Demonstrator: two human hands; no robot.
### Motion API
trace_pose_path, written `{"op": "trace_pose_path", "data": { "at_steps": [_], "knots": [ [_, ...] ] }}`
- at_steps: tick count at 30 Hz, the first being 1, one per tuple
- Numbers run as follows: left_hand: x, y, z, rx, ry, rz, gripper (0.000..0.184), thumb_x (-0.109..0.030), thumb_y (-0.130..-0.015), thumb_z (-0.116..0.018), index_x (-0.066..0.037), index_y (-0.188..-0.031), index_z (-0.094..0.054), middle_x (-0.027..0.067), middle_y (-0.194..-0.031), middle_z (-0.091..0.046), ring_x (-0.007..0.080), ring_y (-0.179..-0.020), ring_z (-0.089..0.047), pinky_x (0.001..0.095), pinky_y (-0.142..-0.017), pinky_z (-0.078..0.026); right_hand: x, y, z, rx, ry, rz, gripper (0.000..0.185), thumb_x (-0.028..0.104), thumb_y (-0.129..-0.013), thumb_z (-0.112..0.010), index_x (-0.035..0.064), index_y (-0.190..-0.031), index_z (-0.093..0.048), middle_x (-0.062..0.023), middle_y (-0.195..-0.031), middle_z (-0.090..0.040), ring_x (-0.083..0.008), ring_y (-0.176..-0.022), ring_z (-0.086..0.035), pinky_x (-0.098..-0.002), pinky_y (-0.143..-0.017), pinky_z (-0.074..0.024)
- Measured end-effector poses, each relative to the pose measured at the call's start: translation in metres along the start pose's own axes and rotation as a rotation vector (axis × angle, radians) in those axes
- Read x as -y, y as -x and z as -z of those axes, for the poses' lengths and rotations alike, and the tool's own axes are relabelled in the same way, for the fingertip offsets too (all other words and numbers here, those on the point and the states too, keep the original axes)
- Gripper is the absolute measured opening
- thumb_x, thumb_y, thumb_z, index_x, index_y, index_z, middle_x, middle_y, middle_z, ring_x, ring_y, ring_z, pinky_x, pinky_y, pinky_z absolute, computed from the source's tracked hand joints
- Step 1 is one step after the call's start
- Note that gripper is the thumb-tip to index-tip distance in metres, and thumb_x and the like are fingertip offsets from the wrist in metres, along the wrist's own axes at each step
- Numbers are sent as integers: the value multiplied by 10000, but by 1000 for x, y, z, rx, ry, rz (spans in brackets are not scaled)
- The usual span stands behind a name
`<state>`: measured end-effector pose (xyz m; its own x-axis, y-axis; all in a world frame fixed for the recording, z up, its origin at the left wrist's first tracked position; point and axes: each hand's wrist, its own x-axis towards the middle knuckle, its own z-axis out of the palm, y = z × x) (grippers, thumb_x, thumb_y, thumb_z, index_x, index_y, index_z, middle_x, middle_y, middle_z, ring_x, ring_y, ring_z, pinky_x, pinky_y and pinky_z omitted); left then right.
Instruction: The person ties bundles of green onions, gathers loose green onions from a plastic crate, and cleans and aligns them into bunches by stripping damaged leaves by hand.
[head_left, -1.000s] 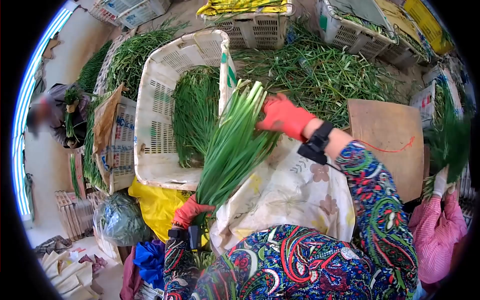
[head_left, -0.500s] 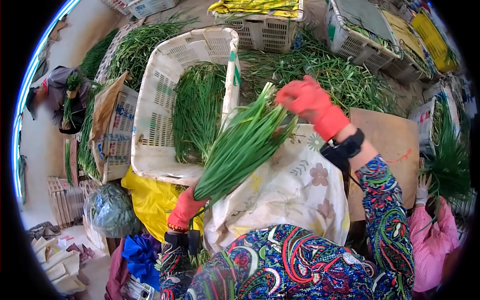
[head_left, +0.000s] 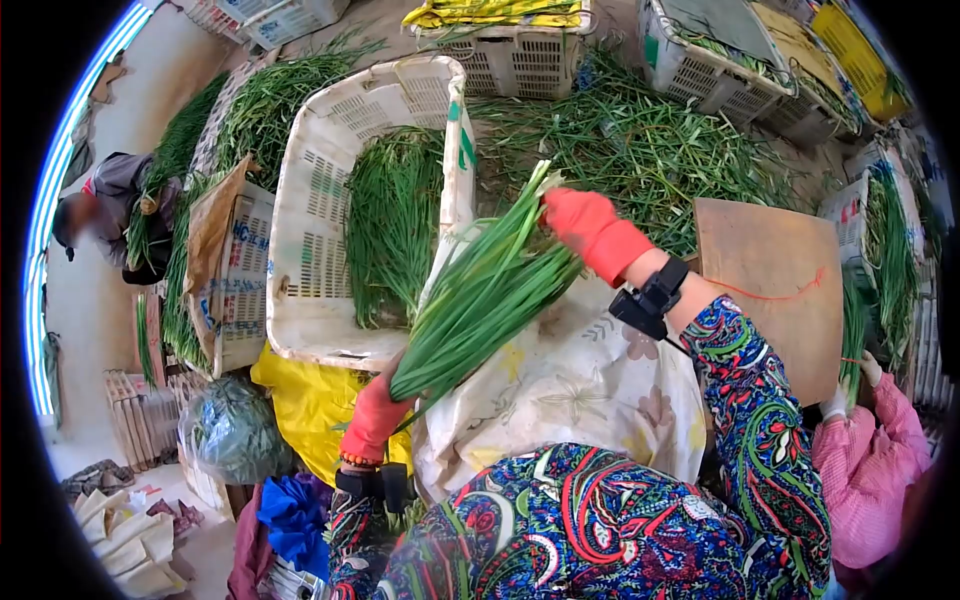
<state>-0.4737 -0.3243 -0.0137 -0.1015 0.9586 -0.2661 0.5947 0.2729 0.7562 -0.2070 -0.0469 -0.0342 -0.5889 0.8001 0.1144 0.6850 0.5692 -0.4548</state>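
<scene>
A long bunch of green chives [head_left: 490, 300] lies slantwise above the flowered white cloth over my lap, its pale ends toward the upper right. My left hand [head_left: 375, 418], in a red rubber glove, is closed around the lower leafy end. At the upper end, my right hand [head_left: 590, 230], also red-gloved, has its fingers curled in against the pale stems; the fingertips are partly hidden. Just left of the bunch stands a white plastic crate [head_left: 318, 230] with more chives [head_left: 395, 220] laid inside. The flowered cloth [head_left: 570, 395] lies beneath the bunch.
Loose leaves [head_left: 660, 150] cover the floor ahead. A brown board [head_left: 770, 290] stands at right, beside a pink-sleeved person [head_left: 870, 470] handling chives. Another person [head_left: 125, 210] holds greens at left. A yellow sheet [head_left: 310, 410] and a filled plastic bag [head_left: 235, 430] lie lower left.
My right hand has come down and slightly left, closing in on the bunch's pale end. My left hand keeps its hold. The pink-sleeved person's hands have moved lower on their chives.
</scene>
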Motion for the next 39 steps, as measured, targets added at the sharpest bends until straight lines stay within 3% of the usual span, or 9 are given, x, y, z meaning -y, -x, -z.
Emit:
{"op": "trace_pose_path", "data": {
  "at_steps": [6,8,9,13,17,22,25,32,39],
  "knots": [
    [0,2,-2,-29,-18,13,624,-110,-697,-680,-143,-1268,-430,161,-1006,-604,247,-941,-601,302,-749,-472,-58,-30,78,-149,-14,94,151,180,-834,-453,96,-889,-566,-65,-790,-609,-233,-703,-582,-314,-619,-456],
    [-2,3,-3,-32,4,35,620,-110,-696,-675,-145,-1265,-433,166,-996,-603,261,-935,-600,306,-740,-476,-99,-40,108,-252,-316,-9,192,157,-858,-415,86,-960,-560,-32,-793,-586,-134,-642,-515,-263,-589,-438],
    [0,5,-4,-43,-33,29,626,-108,-691,-672,-157,-1267,-430,164,-986,-605,273,-923,-598,316,-734,-478,-96,-37,137,-233,-423,-378,212,180,-867,-397,82,-961,-560,-45,-822,-589,-148,-627,-511,-267,-576,-436],
    [-1,6,-2,-72,-225,7,679,-100,-666,-667,-214,-1283,-408,149,-918,-611,314,-854,-592,357,-695,-483,-185,-36,168,-192,384,-615,395,265,-841,-474,32,-1160,-476,-141,-1141,-543,-259,-1041,-524,-356,-832,-430],
    [-14,5,0,-65,-455,48,768,-97,-628,-680,-281,-1305,-367,126,-809,-597,324,-759,-584,386,-633,-477,-70,-25,121,21,30,-1,773,347,-718,-667,4,-1311,-310,-174,-1332,-358,-264,-1245,-330,-318,-1015,-285],
    [-20,5,4,-95,-724,-46,803,-98,-610,-674,-307,-1314,-350,80,-752,-582,292,-648,-579,392,-543,-456,25,-10,49,400,-104,186,813,455,-683,-622,52,-1321,-318,-200,-1304,-374,-317,-1199,-363,-346,-982,-318],
    [-13,5,2,-128,-766,-87,797,-74,-614,-651,-310,-1313,-351,78,-755,-583,297,-654,-579,394,-542,-456,31,-19,28,719,-373,-63,461,347,-740,-586,106,-1131,-545,-143,-989,-602,-283,-948,-552,-359,-827,-423],
    [-11,0,-5,-134,-574,-57,797,-31,-620,-627,-281,-1322,-343,113,-791,-586,325,-702,-581,395,-576,-466,15,-37,-16,176,-362,6,178,81,-707,-565,55,-882,-580,-119,-805,-606,-276,-753,-586,-341,-653,-463],
    [-6,-2,-15,-166,-351,-129,749,-56,-650,-631,-252,-1318,-354,145,-855,-606,336,-746,-587,390,-614,-470,10,-74,-1,-98,-305,-211,134,148,-811,-483,64,-883,-559,-128,-803,-601,-283,-761,-590,-379,-648,-453]
  ]
}}
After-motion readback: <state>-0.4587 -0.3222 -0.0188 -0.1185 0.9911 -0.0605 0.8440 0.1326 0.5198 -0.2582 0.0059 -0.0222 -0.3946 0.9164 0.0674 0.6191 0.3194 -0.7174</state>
